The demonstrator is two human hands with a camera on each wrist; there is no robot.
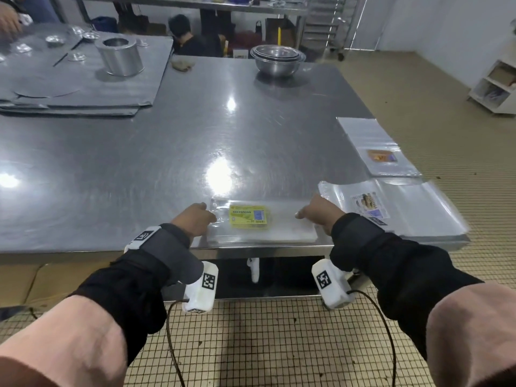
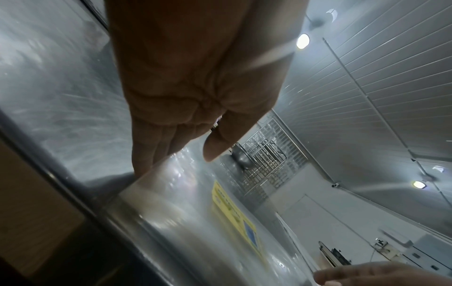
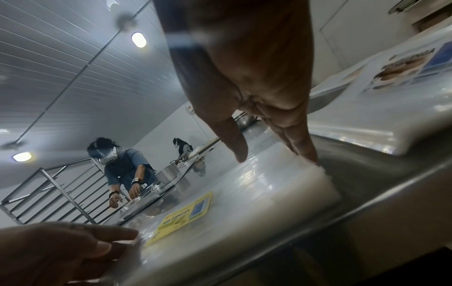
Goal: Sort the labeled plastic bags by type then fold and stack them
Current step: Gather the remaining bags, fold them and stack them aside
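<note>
A folded stack of clear bags [image 1: 282, 227] with a yellow "KEK PANDAN" label [image 1: 248, 217] lies at the front edge of the steel table [image 1: 139, 163]. My left hand [image 1: 195, 219] touches the stack's left edge with straight fingers [image 2: 146, 154], thumb raised over the stack [image 2: 190, 222]. My right hand [image 1: 318, 212] rests straight fingers [image 3: 303, 147] against the stack's right edge, thumb hovering above the stack [image 3: 257, 193]. Right of it lies a bag stack with a photo label [image 1: 405, 213]. Further back lies a stack with an orange label [image 1: 374, 146].
Nested steel bowls [image 1: 277, 58] stand at the far side of the table. A metal cylinder [image 1: 120, 55] and small tins sit on grey sheets [image 1: 78, 88] at the back left, where another person's hand [image 1: 8, 22] works. A white shelf [image 1: 497, 85] stands on the right.
</note>
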